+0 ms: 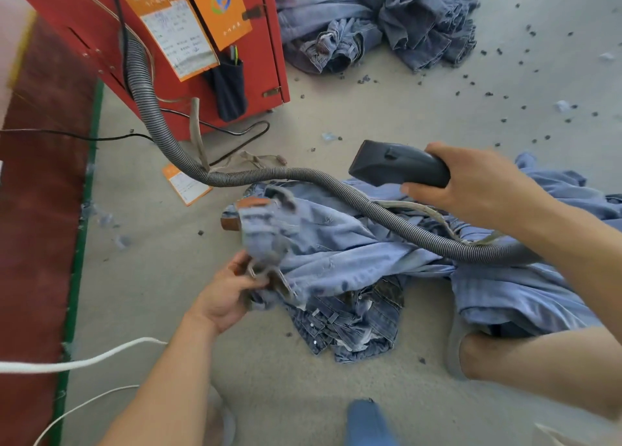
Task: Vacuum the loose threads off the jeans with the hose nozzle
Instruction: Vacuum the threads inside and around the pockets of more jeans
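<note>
This was a garment workshop floor. Jeans [336, 253] lay in heaps [377, 24] on the grey floor [370, 108], which was strewn with thread bits [488, 94]. A red machine [94, 18] carrying orange job sheets [175, 28] fed a ribbed hose [148, 108].

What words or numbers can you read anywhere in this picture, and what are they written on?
None can be read for sure.
Orange card with the white form on the red cabinet: print too blurred.
Orange card with the round logo: small print too blurred.
Orange slip on the floor: too small.
Brown patch on the jeans: blurred.
</note>
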Demonstrator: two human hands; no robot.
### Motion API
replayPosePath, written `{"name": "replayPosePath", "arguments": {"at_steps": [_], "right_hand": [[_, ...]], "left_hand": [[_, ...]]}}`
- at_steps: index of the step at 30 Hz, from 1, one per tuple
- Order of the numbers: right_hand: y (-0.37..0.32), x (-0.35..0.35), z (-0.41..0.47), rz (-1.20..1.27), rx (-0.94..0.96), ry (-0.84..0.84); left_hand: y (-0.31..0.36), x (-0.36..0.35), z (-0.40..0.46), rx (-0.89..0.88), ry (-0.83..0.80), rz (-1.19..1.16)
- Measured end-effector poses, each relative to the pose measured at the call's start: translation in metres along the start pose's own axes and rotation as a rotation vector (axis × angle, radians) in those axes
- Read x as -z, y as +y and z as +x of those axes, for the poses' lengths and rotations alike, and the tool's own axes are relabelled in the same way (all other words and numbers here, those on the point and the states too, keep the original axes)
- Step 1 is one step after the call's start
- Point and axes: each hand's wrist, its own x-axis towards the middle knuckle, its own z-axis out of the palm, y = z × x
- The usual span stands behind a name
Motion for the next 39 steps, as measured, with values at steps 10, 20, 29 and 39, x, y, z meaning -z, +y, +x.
{"name": "replayPosePath", "arguments": {"at_steps": [10, 20, 29, 39], "right_hand": [[-0.014, 0.011, -0.014, 0.015, 0.03, 0.062], [-0.021, 0.046, -0.009, 0.069, 0.087, 0.322], [-0.017, 0.046, -0.013, 0.051, 0.099, 0.282], [-0.013, 0.057, -0.007, 0.083, 0.001, 0.342]], "left_hand": [[-0.033, -0.038, -0.017, 0.227, 0.195, -0.158], [0.065, -0.028, -0.018, -0.256, -0.052, -0.279], [0.027, -0.037, -0.013, -0.066, -0.395, 0.086], [0.024, -0.043, 0.027, 0.107, 0.212, 0.434]]}}
